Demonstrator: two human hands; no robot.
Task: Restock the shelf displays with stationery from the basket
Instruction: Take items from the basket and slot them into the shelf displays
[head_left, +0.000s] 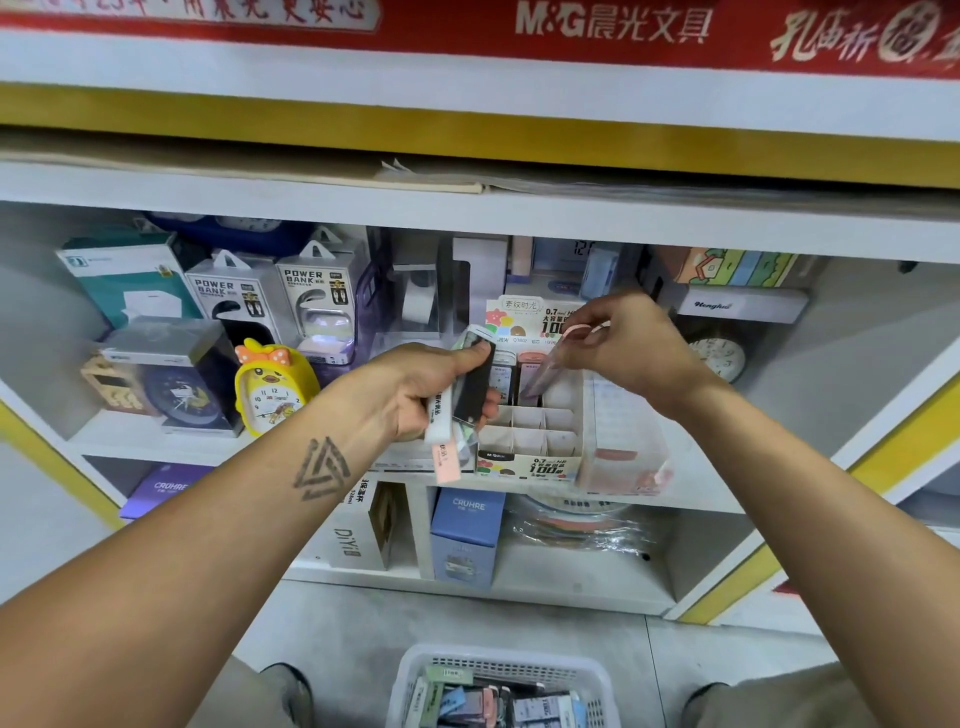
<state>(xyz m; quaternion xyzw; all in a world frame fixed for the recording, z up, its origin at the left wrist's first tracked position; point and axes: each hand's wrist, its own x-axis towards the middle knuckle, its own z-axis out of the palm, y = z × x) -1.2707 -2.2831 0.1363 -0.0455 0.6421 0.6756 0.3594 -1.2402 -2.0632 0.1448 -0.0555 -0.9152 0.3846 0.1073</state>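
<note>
Head view: hands (618, 345) lower case (543, 375) (tilted) into display box (550, 465).

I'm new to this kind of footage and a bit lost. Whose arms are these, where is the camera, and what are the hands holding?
There is no machine here, just a person filmed by a wide-angle camera worn on their head, looking forward and down, so both arms reach in from the bottom of the picture. The left hand grips a small bundle of slim lead-refill boxes: white, black and pink ones show. The right hand pinches one translucent pinkish box and lowers it, tilted, into a cardboard display tray divided into small cells, most of them unfilled. The tray sits on a white shelf alongside a yellow duck alarm clock and power bank packages. On the floor below, a white basket holds more boxes.
</note>
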